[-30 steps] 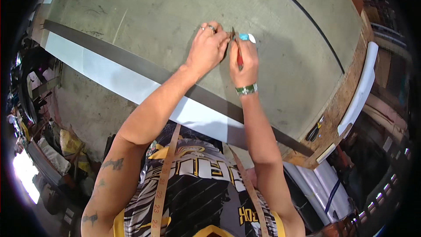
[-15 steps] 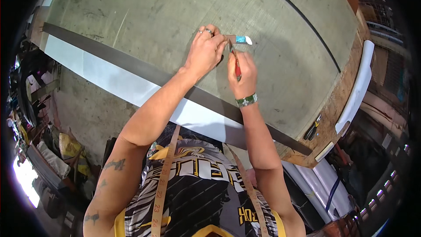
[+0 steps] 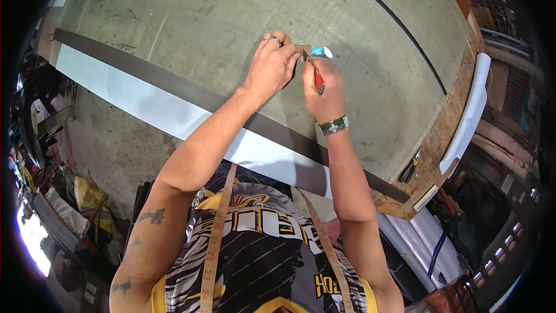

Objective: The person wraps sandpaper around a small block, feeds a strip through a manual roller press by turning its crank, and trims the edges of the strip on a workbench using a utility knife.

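Observation:
My left hand (image 3: 270, 62) is closed over the left part of a small flat strip (image 3: 320, 52), pressing it to the green-grey tabletop (image 3: 191, 29). The strip looks brownish, with a bright blue section and a white tip sticking out to the right. In my right hand (image 3: 327, 95) is a slim tool with a red handle and a thin dark pointed end, probably a knife (image 3: 319, 81). That point meets the strip beside my left fingertips, though the exact contact is too small to make out. My left fingers hide the strip's other end.
A dark band (image 3: 185, 88) and a white sheet (image 3: 136, 90) run along the near edge. A thin black strip (image 3: 399, 26) lies at the right, with pliers (image 3: 410, 169) near the corner. A white roll (image 3: 468, 113) borders the right edge. A measuring tape (image 3: 215, 226) hangs over my chest.
My right hand and wrist have shifted slightly right, and the red-handled tool leans more. My left hand stays in nearly the same place on the strip.

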### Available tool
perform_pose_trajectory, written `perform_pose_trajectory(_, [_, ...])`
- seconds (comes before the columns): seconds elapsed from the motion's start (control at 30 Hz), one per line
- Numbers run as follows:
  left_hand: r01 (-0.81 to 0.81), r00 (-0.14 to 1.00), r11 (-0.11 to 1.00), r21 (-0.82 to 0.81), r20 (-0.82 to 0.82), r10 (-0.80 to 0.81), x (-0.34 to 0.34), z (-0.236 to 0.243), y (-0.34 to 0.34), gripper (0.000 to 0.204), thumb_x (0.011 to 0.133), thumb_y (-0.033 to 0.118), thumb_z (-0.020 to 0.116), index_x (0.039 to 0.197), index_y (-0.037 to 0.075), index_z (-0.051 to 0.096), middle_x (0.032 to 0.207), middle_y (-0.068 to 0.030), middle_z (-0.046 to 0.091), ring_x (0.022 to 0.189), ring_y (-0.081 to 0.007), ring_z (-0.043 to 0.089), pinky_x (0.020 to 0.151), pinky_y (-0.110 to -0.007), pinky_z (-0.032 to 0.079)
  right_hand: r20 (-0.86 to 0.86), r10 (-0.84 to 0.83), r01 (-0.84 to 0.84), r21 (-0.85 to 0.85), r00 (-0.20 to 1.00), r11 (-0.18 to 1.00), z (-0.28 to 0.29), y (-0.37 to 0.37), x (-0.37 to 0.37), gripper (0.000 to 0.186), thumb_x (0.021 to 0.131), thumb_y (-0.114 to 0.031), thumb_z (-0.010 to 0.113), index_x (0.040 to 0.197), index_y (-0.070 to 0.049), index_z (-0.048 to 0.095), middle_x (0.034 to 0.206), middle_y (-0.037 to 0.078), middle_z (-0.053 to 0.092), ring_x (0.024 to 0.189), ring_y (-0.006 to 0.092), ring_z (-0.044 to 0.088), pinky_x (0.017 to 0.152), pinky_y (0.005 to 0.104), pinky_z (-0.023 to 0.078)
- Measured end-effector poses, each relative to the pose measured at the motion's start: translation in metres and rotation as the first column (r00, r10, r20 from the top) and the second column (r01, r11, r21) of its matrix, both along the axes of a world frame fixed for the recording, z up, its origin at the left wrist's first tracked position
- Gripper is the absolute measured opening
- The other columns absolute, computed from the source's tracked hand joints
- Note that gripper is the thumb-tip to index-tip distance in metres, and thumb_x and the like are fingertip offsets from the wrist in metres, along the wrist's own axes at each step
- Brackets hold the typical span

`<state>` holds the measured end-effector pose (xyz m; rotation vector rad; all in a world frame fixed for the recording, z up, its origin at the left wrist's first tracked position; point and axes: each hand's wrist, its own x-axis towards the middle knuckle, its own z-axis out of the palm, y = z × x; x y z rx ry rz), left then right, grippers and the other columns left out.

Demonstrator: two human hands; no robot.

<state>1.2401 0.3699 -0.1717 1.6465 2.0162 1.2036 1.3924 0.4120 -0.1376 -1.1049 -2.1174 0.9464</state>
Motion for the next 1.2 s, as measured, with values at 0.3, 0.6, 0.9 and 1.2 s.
perform_pose_trajectory(0.3, [0.002, 1.0, 1.0, 0.005, 0.015, -0.002, 0.0, -0.002, 0.0, 0.01, 0.086, 0.005, 0.074, 0.095, 0.004, 0.075, 0.098, -0.0116, 0.062, 0.095, -0.0343, 0.059, 0.086, -0.044, 0.05, 0.143, 0.029, -0.035, 0.042, 0.989, 0.998, 0.008, -0.004, 0.004, 0.014, 0.094, -0.005, 0.064, 0.105, 0.003, 0.067, 0.091, 0.024, 0.068, 0.079, 0.0428, 0.065, 0.067, 0.0457, 0.05])
perform_pose_trajectory(0.6, [-0.003, 1.0, 1.0, -0.03, 0.007, 0.004, -0.001, 0.001, 0.0, 0.009, 0.086, 0.005, 0.074, 0.095, 0.003, 0.075, 0.1, -0.0112, 0.063, 0.097, -0.0337, 0.06, 0.086, -0.044, 0.05, 0.127, 0.009, -0.017, 0.061, 0.992, 0.998, 0.008, -0.012, 0.004, 0.01, 0.093, -0.008, 0.066, 0.093, 0.001, 0.062, 0.086, 0.02, 0.064, 0.078, 0.0411, 0.063, 0.067, 0.0486, 0.05])
perform_pose_trajectory(0.9, [-0.001, 1.0, 0.997, -0.081, 0.004, 0.001, 0.002, 0.009, 0.0, 0.021, 0.087, 0.009, 0.076, 0.107, 0.006, 0.072, 0.104, -0.0108, 0.061, 0.1, -0.0333, 0.058, 0.088, -0.044, 0.047, -0.027, -0.043, 0.043, -0.003, 0.999, 0.999, 0.001, -0.022, 0.021, 0.012, 0.095, -0.008, 0.066, 0.1, 0.002, 0.066, 0.088, 0.019, 0.065, 0.08, 0.037, 0.063, 0.07, 0.0423, 0.05])
perform_pose_trajectory(1.2, [0.037, 0.985, 0.996, -0.087, -0.164, -0.051, -0.019, 0.008, 0.005, 0.024, 0.083, 0.019, 0.083, 0.101, 0.01, 0.07, 0.106, -0.0058, 0.065, 0.103, -0.0282, 0.054, 0.087, -0.042, 0.04, -0.062, -0.198, 0.201, 0.03, 0.978, 0.979, 0.006, -0.025, 0.008, 0.017, 0.098, -0.012, 0.064, 0.106, 0.002, 0.069, 0.09, 0.017, 0.066, 0.076, 0.0337, 0.064, 0.069, 0.0414, 0.051])
